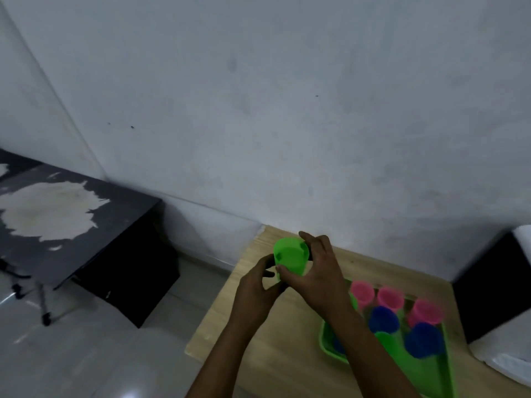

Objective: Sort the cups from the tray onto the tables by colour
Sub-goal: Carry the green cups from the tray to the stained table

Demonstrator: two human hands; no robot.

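Observation:
A green cup point(290, 255) is held upside down above the far left part of the wooden table point(275, 340). My right hand point(319, 271) wraps its right side and my left hand point(258, 285) grips it from the left and below. To the right lies a green tray point(330, 344) with three pink cups point(362, 293) point(390, 297) point(425, 311) and two blue cups point(383, 320) point(423, 340), all upside down. Another green cup point(386, 337) shows partly between the blue ones. My right forearm hides part of the tray.
A dark table point(57, 208) with a worn pale patch stands to the left, across a gap of tiled floor point(94, 346). A grey wall point(287, 110) runs close behind the wooden table. A dark piece of furniture with a white top point(500, 285) stands at the right.

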